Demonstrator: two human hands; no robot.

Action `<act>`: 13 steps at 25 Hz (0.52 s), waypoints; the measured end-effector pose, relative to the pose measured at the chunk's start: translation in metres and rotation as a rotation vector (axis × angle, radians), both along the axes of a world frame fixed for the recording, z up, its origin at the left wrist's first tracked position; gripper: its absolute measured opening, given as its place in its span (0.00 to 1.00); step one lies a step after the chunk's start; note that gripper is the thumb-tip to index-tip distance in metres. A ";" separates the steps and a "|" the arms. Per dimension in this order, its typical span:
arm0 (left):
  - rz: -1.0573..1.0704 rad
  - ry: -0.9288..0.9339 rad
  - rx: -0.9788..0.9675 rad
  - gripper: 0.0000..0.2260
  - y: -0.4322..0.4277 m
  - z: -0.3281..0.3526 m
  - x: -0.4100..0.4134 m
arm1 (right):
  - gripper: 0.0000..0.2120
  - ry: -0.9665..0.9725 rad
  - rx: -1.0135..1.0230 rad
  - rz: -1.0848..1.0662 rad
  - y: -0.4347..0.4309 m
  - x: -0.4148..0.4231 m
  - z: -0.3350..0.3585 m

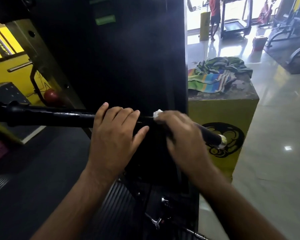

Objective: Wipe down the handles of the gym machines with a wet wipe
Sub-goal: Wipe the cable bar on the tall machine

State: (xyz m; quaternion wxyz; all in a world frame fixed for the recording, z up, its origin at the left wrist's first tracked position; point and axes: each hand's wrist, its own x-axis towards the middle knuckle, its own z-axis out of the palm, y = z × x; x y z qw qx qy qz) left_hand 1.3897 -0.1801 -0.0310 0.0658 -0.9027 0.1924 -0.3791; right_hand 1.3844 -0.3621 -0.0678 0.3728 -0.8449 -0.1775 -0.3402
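You're mid-wipe on one bar (pixel 59 117), so the task's underway, not near done. Your R hand (pixel 180 132) is wrapped round the bar's right grip w/ the wipe (pixel 157 113) bunched in it. A white wad pokes out at the thumb side, touching the bar. The hand's blurred, prob. rubbing. Your L hand (pixel 118 130) lies over the bar just beside it, fingers mostly straight, thumb free on the near side: steadying, not clamping.

Can't tell which parts are already clean, no wet sheen shows. By my read, left to do: the short stretch out to the cap (pixel 222 142), the part under your L hand, the long left run, then other machines' handles.
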 end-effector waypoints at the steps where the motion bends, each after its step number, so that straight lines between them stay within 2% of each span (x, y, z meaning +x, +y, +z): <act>1: 0.010 -0.001 0.003 0.20 -0.004 0.001 0.002 | 0.14 -0.075 0.102 0.018 0.016 -0.009 -0.016; 2: 0.013 0.000 0.003 0.20 -0.008 0.001 0.004 | 0.12 -0.077 0.278 -0.006 0.030 -0.015 -0.031; 3: 0.010 0.004 -0.002 0.20 -0.011 0.001 0.005 | 0.10 0.014 0.575 -0.045 0.038 -0.015 -0.040; 4: 0.005 0.007 -0.011 0.20 -0.014 0.002 0.005 | 0.09 0.207 1.000 -0.039 0.042 -0.009 -0.041; 6: -0.005 0.002 -0.018 0.20 -0.018 0.003 0.005 | 0.10 0.521 1.815 0.236 0.051 0.006 -0.029; 7: -0.011 -0.002 -0.016 0.20 -0.019 0.004 0.004 | 0.12 0.579 2.084 0.428 0.056 0.009 -0.019; 8: -0.019 -0.008 -0.017 0.20 -0.019 0.006 0.004 | 0.13 0.596 2.248 0.577 0.059 0.012 -0.011; 10: -0.031 -0.023 -0.037 0.20 -0.019 0.009 0.003 | 0.15 0.607 2.378 0.745 0.057 0.014 0.004; 13: -0.022 -0.042 -0.059 0.20 -0.020 0.011 0.003 | 0.15 0.580 2.437 0.747 0.043 0.017 0.013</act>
